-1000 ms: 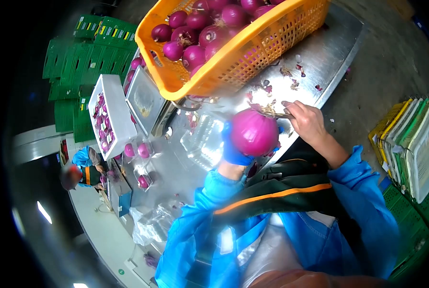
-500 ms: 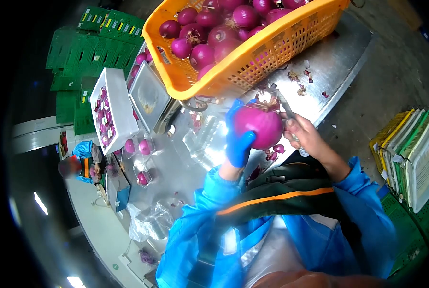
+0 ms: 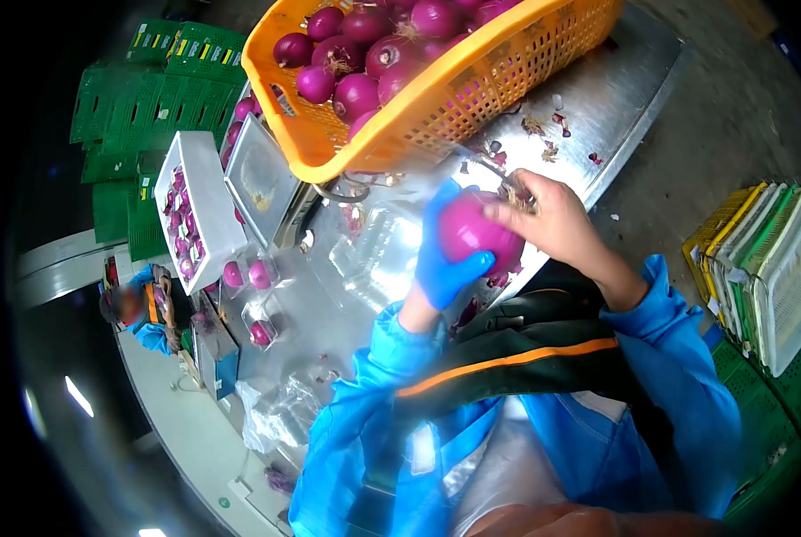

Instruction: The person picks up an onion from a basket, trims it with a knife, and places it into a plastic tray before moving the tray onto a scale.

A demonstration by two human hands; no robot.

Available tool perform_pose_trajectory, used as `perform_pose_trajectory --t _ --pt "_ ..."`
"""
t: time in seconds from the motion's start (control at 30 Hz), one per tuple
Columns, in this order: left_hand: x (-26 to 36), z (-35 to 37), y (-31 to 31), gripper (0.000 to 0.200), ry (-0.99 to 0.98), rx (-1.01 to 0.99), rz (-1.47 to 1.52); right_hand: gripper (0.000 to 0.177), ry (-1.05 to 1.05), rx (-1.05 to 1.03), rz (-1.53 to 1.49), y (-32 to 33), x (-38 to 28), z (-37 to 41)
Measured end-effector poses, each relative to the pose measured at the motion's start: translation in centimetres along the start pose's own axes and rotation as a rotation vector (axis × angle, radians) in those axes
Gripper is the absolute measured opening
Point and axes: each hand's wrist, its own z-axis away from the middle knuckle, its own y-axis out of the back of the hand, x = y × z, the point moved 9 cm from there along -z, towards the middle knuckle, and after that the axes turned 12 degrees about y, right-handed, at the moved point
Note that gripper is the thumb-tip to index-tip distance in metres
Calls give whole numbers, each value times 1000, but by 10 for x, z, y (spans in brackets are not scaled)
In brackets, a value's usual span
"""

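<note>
My left hand, in a blue glove, is wrapped round a large red onion from its left side and below. Bare, my right hand is closed on a knife, whose blade points up and left past the onion's top. Its handle is hidden in my fingers. The right thumb presses at the dry root tuft of the onion. Just beyond both hands stands an orange crate heaped with red onions.
Onion skins litter the metal table. Clear plastic trays, a scale and a white box of small onions stand left. Green crates are stacked behind. A co-worker is far left. Baskets stand right.
My right hand has moved up and left from beside the onion to its root end, and the knife blade now slants left. The view has shifted slightly.
</note>
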Motion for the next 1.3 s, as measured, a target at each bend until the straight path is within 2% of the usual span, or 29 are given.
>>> perform_pose_trajectory --t 0.07,0.17,0.2,0.3,0.33,0.37,0.43,0.53,0.63,0.83,0.9,0.93,0.97,1.03,1.1,1.13,1.17,1.23,1.3 --pt "3 1 -5 94 -14 -18 -3 29 -17 27 53 1 8 -6" --pt "-8 1 -1 92 10 -4 35 29 -26 296 -305 -9 30 -1" --pt "-14 -1 4 91 36 3 56 31 -198 208 -593 -26 49 -4" --pt "-30 -8 12 87 104 29 279 37 -381 183 -873 -25 71 10" --pt "-34 -9 14 87 127 40 381 39 -281 217 -711 -11 72 8" --pt "-35 -9 14 87 156 35 417 35 -161 232 -375 6 64 12" --pt "-36 -7 15 87 217 27 491 29 172 128 229 20 15 21" --pt "-26 -9 7 88 194 -62 439 15 291 21 447 12 -14 30" --pt "-22 -8 5 89 172 -58 402 21 313 11 505 7 -11 27" --pt "-19 -3 2 89 175 -141 377 19 352 9 556 -2 11 26" --pt "0 4 -17 90 143 -301 610 17 353 82 533 13 33 26" --pt "17 7 -26 90 125 -387 720 17 111 38 621 13 106 40" --pt "39 7 -31 93 40 -428 672 20 98 72 607 19 119 50" --pt "12 6 15 93 45 -65 453 25 175 239 402 41 52 37" --pt "3 -7 32 96 -24 -24 285 34 54 236 96 33 42 30" --pt "12 -9 28 97 -90 13 169 47 235 273 -89 26 26 18" --pt "17 -8 24 98 -142 56 56 54 -52 107 -467 3 39 23" --pt "24 -4 11 106 -172 44 -6 54 -54 49 -556 -7 29 19" --pt "31 -1 3 108 -232 48 -79 52 57 77 -350 8 7 7"
